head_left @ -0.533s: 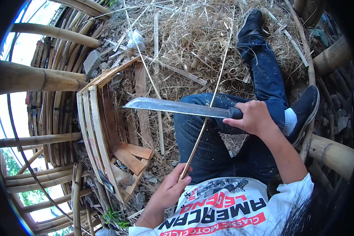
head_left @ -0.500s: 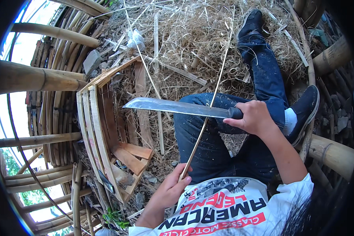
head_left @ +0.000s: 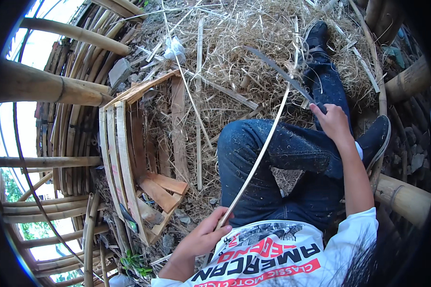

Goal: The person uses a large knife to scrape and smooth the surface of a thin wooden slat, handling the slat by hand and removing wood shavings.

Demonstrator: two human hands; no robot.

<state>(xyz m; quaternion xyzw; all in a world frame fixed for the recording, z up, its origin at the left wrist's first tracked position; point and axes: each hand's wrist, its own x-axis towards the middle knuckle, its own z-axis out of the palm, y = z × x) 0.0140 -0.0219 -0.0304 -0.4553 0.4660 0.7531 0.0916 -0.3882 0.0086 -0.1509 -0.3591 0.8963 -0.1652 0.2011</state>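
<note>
My left hand (head_left: 209, 231), near my waist, is closed around the lower end of a long, thin bamboo strip (head_left: 258, 165). The strip bows slightly as it runs up and away over my bent knee. My right hand (head_left: 331, 122) grips the dark handle of a machete (head_left: 278, 70), which is seen nearly edge-on. Its blade crosses the strip near the far end, pointing up and to the left. Curled shavings (head_left: 298, 69) bunch up where blade and strip meet.
A slatted wooden crate (head_left: 117, 153) lies tipped to my left, before a bamboo pole wall (head_left: 57, 88). Curly shavings (head_left: 234, 38) cover the ground ahead. A crumpled white plastic bag (head_left: 175, 49) and a grey stone (head_left: 120, 71) lie beyond the crate. Thick bamboo (head_left: 402, 193) stands at right.
My right hand has pushed the machete away from me along the strip, and the blade has turned edge-on. The strip now bends more. My left hand keeps its hold near my waist.
</note>
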